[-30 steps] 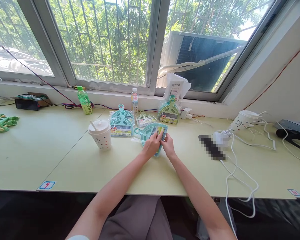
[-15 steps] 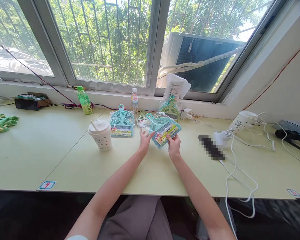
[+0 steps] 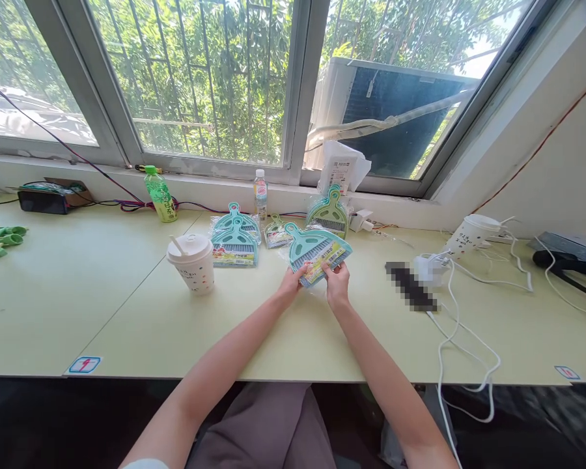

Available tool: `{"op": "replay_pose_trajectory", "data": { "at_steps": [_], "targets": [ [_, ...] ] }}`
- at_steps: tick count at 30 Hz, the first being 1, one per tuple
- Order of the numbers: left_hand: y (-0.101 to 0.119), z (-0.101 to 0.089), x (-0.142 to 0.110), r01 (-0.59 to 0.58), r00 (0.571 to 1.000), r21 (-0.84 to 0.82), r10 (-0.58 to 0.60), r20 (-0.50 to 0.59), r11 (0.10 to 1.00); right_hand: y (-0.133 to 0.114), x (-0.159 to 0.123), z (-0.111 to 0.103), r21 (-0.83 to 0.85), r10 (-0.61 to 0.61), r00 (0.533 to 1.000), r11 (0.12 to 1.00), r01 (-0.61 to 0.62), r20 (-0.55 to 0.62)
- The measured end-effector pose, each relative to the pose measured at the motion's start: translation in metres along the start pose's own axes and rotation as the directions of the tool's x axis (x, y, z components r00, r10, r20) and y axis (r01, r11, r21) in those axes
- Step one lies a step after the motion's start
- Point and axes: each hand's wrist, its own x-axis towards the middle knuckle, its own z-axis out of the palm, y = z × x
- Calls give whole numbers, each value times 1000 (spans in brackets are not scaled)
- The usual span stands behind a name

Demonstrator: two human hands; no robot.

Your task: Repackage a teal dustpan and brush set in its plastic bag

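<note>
A teal mini dustpan and brush set [image 3: 312, 253] in a clear bag with a yellow printed label is held tilted above the table. My left hand [image 3: 292, 284] grips its lower left edge, thumb on the front. On its lower right edge my right hand [image 3: 337, 280] is closed, thumb over the label. Behind to the left lie more teal dustpan sets [image 3: 235, 244], overlapping one another. A small green dustpan set [image 3: 276, 233] sits between them and the held one. Larger green dustpan sets [image 3: 328, 212] lean by the window sill.
A lidded paper cup with straw [image 3: 194, 264] stands left of my hands. Behind are a green bottle [image 3: 161, 195], a clear bottle [image 3: 260, 195] and a tissue pack [image 3: 340, 168]. White cables [image 3: 452, 332], another cup [image 3: 471, 234] and a blurred dark object [image 3: 411, 286] lie right.
My left hand, earlier at the set's left side with fingers apart, has moved lower and closed on its lower left edge. The camera view has shifted slightly.
</note>
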Motion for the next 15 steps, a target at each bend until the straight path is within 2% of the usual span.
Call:
{"op": "replay_pose_trajectory", "data": {
  "at_steps": [5, 7, 9, 10, 11, 12, 13, 14, 15],
  "targets": [
    [6, -8, 0, -52, 999, 170, 53, -1, 984, 5, 11, -6, -57, 134, 991, 990, -132, 29],
    [11, -10, 2, -77, 997, 172, 77, 5, 982, 0, 19, -12, -110, 214, 971, 973, -202, 108],
    [19, -16, 8, -75, 997, 134, 75, 7, 988, -9, 26, -19, -250, 275, 936, 943, -218, 220],
    [23, -20, 11, -61, 998, 111, 62, -11, 992, -14, 29, -23, -364, 270, 929, 916, -167, 255],
    [27, -25, 15, -39, 998, 90, 43, -43, 995, -17, 31, -26, -495, 224, 935, 866, -62, 275],
    [32, -31, 18, -10, 997, 68, 15, -78, 998, -20, 32, -29, -623, 134, 946, 778, 84, 295],
    [35, -37, 21, 20, 994, 41, -15, -107, 999, -21, 32, -32, -721, 15, 941, 646, 249, 338],
    [39, -42, 22, 44, 992, 13, -42, -120, 999, -21, 31, -34, -774, -102, 905, 485, 407, 412],
    [41, -47, 23, 66, 990, -17, -67, -120, 998, -20, 30, -35, -780, -189, 842, 318, 539, 505]
  ]
}}
